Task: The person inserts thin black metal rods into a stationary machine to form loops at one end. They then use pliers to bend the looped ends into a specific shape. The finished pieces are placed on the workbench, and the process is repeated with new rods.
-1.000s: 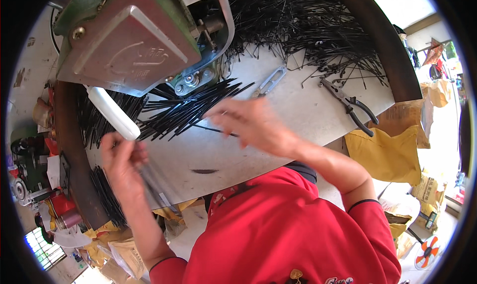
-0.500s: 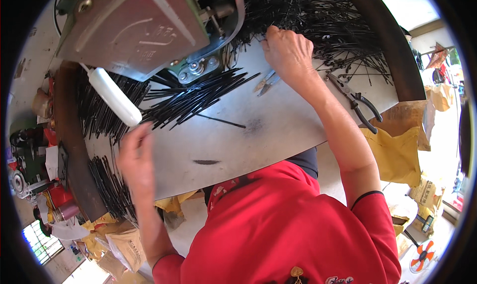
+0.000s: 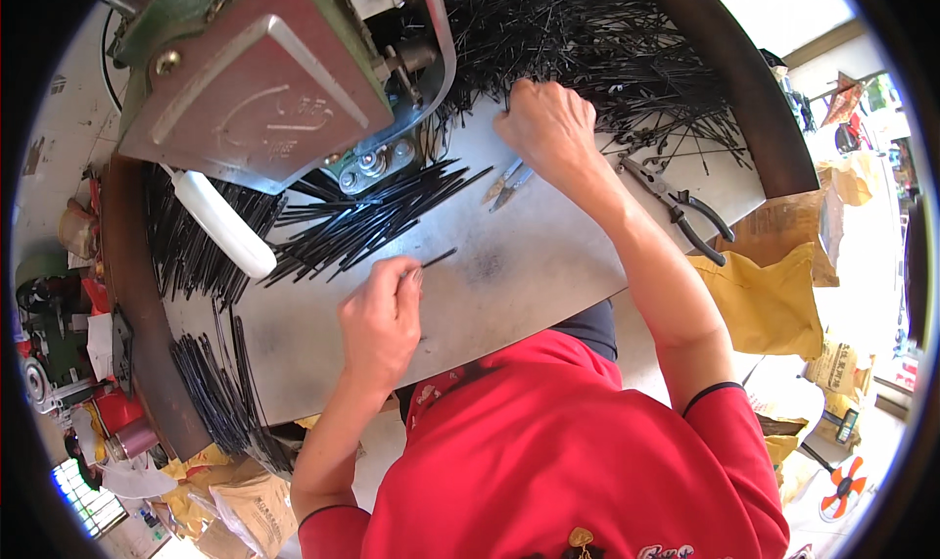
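Observation:
My left hand [image 3: 377, 319] is closed in a pinch on a thin black rod [image 3: 443, 258], whose end sticks out to the right over the metal tabletop [image 3: 509, 275]. Just beyond it lies a loose bundle of black rods [image 3: 387, 207]. My right hand [image 3: 553, 123] is curled shut at the near edge of a big tangled heap of thin black pieces [image 3: 578, 30]; its fingertips are turned away, so what they hold is hidden. Below that hand, a pair of pointed metal blades [image 3: 507, 184] rests on the table. Black-handled pliers [image 3: 678, 207] lie to its right.
A green and red-brown machine [image 3: 264, 79] with a white lever handle [image 3: 223, 224] overhangs the table's left half. More black rods [image 3: 211, 388] are stacked at the left. A raised brown rim [image 3: 749, 89] bounds the table; yellow bags [image 3: 769, 300] stand at the right.
My left hand has moved right, from beside the white handle to mid-table, and has taken hold of the single rod lying there. My right hand stays by the heap, fingers still curled.

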Action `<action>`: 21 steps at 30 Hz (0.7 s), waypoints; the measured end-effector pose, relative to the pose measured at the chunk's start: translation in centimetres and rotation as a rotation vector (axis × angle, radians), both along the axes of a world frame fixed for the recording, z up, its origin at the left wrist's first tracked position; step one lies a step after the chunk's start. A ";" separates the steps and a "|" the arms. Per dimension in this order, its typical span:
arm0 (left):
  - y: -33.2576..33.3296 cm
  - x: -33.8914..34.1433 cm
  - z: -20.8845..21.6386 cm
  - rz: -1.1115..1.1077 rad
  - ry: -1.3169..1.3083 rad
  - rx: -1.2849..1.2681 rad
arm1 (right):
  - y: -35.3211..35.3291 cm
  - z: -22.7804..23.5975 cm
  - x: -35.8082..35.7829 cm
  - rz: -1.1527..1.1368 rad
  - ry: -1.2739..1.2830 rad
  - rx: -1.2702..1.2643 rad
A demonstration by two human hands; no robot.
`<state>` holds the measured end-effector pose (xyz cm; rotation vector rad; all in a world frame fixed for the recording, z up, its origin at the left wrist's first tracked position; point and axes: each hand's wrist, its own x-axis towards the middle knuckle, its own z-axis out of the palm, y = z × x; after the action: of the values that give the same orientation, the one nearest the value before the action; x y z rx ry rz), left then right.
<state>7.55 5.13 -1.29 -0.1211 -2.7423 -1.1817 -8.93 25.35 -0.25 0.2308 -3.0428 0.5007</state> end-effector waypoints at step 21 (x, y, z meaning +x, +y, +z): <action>1.5 -2.5 2.0 0.146 -0.491 1.265 | -2.2 0.2 12.9 0.372 -0.766 -1.103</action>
<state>5.10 6.66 0.70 0.5517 -1.6764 -2.8336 3.98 23.19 -0.01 0.6246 -2.6693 2.6149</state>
